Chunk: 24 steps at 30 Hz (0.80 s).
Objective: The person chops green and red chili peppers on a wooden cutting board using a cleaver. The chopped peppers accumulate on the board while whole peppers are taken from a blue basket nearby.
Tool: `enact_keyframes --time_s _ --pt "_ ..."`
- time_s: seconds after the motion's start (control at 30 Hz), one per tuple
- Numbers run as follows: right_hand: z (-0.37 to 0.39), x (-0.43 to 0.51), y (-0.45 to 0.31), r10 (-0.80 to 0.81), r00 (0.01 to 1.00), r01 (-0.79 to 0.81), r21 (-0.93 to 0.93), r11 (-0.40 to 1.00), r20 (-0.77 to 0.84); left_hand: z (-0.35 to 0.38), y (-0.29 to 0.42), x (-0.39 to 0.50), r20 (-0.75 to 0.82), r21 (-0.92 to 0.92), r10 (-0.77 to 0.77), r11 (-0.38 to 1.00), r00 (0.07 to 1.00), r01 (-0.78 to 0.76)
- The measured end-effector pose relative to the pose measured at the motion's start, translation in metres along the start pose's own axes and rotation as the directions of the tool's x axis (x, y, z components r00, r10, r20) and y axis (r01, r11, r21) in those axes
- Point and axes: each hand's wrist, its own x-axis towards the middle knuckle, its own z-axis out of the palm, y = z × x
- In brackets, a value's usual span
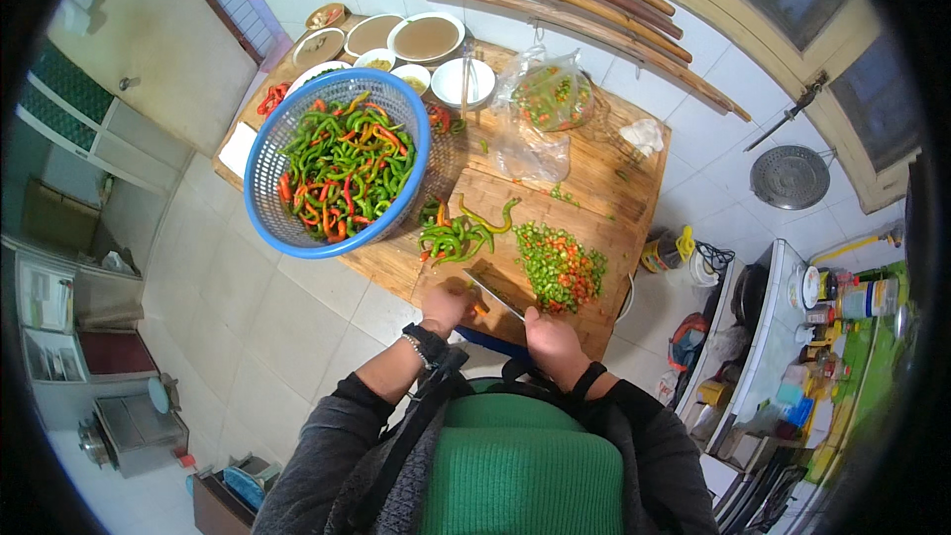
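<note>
My right hand (556, 342) grips the handle of a kitchen knife (494, 293), whose blade points away to the left over the wooden cutting board (498, 197). Close to the blade's left side, my left hand (446, 306) holds an orange chili pepper (479, 308) near the board's front edge; its fingers partly hide the pepper. A small heap of whole green chilies (457, 239) lies just beyond the left hand. Right of the knife spreads a pile of chopped green and red chilies (561, 267). The blue plastic basket (256, 197), full of whole chilies (345, 163), stands at the left.
Behind the basket are bowls of brown liquid (426, 38) and a white bowl (453, 83) with chopsticks (466, 82) across it. A clear plastic bag (553, 93) of chopped chilies sits at the back right, near a crumpled white cloth (642, 137). Bottles (865, 299) crowd the right-hand counter.
</note>
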Motion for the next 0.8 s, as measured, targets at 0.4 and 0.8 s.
enact_keyframes --time_s 0.4,0.8 --pt "-0.017 -0.037 0.017 0.043 0.989 -0.028 0.108 0.994 -0.141 -0.011 0.03 -0.005 -0.396 0.467 0.474 0.841 0.786 -0.272" --pt "0.016 -0.056 0.034 0.216 0.964 -0.211 0.047 0.976 -0.155 0.004 0.071 0.011 0.144 0.798 0.716 0.324 0.684 -0.508"
